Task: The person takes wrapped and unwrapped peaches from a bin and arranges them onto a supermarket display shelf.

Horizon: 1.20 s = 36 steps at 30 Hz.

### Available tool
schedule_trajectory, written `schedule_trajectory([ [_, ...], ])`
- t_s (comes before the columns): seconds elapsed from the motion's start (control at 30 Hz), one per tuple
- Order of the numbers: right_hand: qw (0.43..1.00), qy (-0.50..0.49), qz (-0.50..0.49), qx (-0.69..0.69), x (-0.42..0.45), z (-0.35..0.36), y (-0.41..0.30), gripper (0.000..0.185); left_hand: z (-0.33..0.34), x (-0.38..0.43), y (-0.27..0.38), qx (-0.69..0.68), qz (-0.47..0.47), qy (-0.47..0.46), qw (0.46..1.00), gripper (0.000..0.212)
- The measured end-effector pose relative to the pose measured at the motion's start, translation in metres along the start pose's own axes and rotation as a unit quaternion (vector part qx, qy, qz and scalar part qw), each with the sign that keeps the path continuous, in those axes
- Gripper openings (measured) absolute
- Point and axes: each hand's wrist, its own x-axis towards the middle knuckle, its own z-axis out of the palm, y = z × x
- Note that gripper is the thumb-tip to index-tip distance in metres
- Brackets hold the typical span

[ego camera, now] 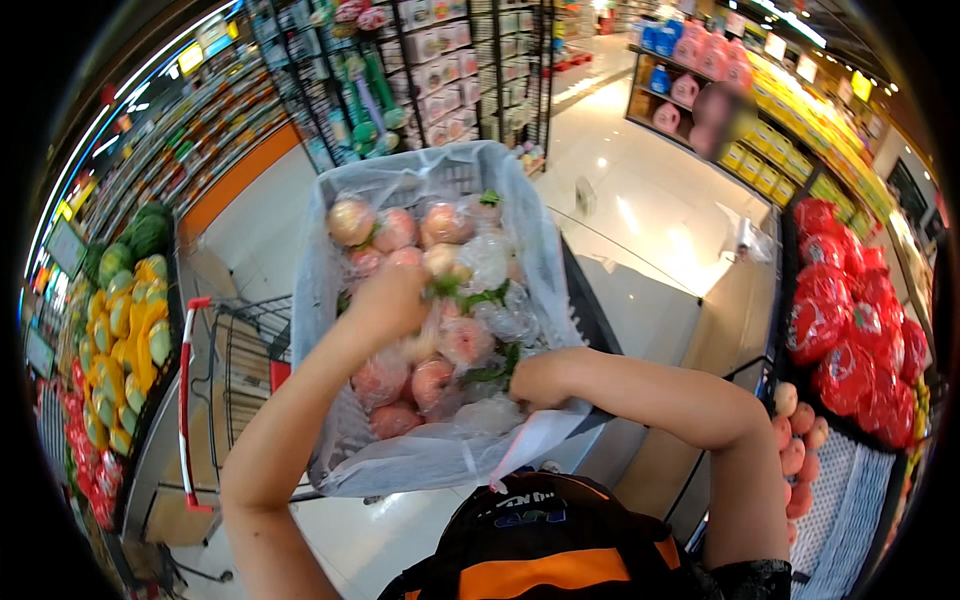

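In front of me a crate lined with translucent plastic film [540, 247] holds pink peaches [433, 384], many in clear wrap, with green leaves [486, 298] among them. My left hand [394, 301] is over the middle of the peaches, fingers curled down near a blurred leaf. Motion blur hides whether it grips anything. At the crate's right side, my right hand [546, 377] reaches in beside crumpled clear wrapping [510, 315]. Its fingers are out of sight, so a hold cannot be told.
A shopping cart with a red handle [196, 330] is left of the crate. Right, loose peaches [796, 450] lie on a display beside red-bagged goods [825, 315]. Melons in yellow netting [124, 337] fill the left stand. Hanging-goods racks [435, 67] stand ahead; a blurred patch covers part of the detergent shelf.
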Motion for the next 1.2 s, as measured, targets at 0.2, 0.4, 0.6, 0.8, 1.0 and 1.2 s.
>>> schedule_trajectory([
  [0.2,0.928,0.325,0.132,0.128,-0.031,-0.006,-0.029,0.011,0.091,-0.049,0.034,0.114,0.111,-0.162,0.974,0.023],
  [0.4,0.893,0.436,-0.024,0.107,-0.011,-0.003,-0.028,0.017,0.076,-0.02,0.013,0.018,0.124,-0.333,0.935,0.026],
  [0.6,0.893,0.447,0.023,0.048,0.049,0.004,0.018,0.03,-0.004,0.041,-0.002,-0.08,0.069,-0.558,0.823,0.031],
  [0.8,0.867,0.49,0.06,0.068,0.009,0.025,0.023,0.028,-0.03,0.077,0.123,0.014,0.117,-0.532,0.838,0.039],
  [1.0,0.846,0.517,0.097,0.094,-0.02,0.043,0.032,0.026,0.031,0.071,0.221,-0.022,0.28,-0.466,0.839,0.038],
  [1.2,0.832,0.524,0.135,0.118,-0.041,0.059,0.041,0.025,0.064,0.064,0.276,-0.023,0.347,-0.473,0.809,0.037],
])
